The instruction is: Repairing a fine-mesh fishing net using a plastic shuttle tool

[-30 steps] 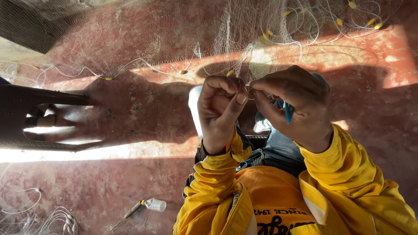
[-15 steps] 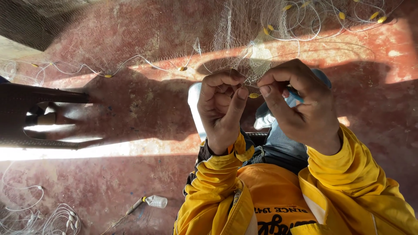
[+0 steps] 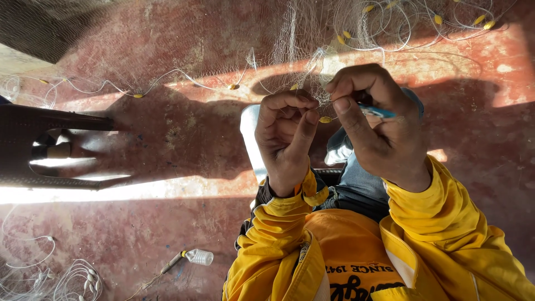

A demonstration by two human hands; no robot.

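A fine white fishing net [image 3: 301, 50] with small yellow floats hangs in front of me over a red floor. My left hand [image 3: 285, 136] pinches the net's line between thumb and fingers, just beside a small yellow float [image 3: 325, 119]. My right hand [image 3: 379, 131] faces it, fingertips almost touching the left ones. It grips a thin blue netting tool [image 3: 378, 111] and nips the same line. Both arms wear yellow sleeves [image 3: 446, 223]. My knees in blue jeans [image 3: 356, 178] lie under the hands.
A dark plastic seat [image 3: 56, 150] stands at the left, partly in sunlight. A small clear bottle on a stick [image 3: 198, 256] lies on the red floor [image 3: 167, 134]. Coiled line with white floats [image 3: 72, 281] sits at the bottom left. More net line with yellow floats [image 3: 434, 19] spreads at the top right.
My right hand's fingers have shifted up to the line and the yellow float now shows between the two hands. The left hand has barely moved.
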